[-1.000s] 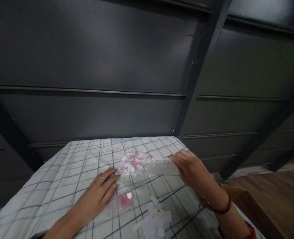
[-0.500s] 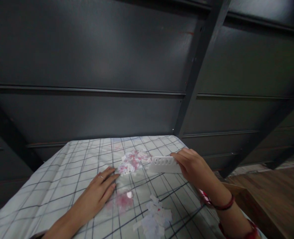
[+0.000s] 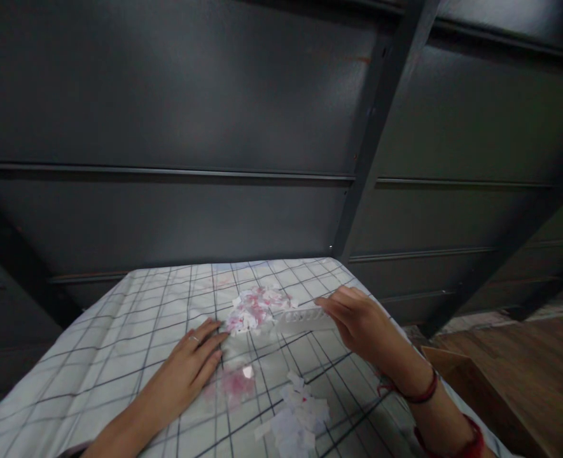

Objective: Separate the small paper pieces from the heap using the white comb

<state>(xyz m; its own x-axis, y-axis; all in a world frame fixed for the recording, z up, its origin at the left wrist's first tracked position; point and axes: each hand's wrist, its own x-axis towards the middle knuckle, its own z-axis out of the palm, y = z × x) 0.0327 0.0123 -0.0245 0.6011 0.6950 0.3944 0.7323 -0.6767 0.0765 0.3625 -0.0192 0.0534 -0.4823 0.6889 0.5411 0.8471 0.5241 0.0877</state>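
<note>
My right hand pinches the end of a white flat strip with a row of round holes; its exact kind I cannot make out. The strip lies low over the checked cloth, its left part close to a pile of white and pink-stained paper scraps. My left hand rests flat, fingers stretched out, with the fingertips at the pile's left edge. Just right of that hand lies a pinkish translucent patch. Nearer to me is a second heap of mostly white scraps.
A white cloth with dark grid lines covers the table. Dark metal panels stand right behind it. An open cardboard box sits at the right, below table height, on a wooden floor.
My right hand has moved a little left with the strip, which now looks tilted and slightly blurred. The left hand and the near heap stay put.
</note>
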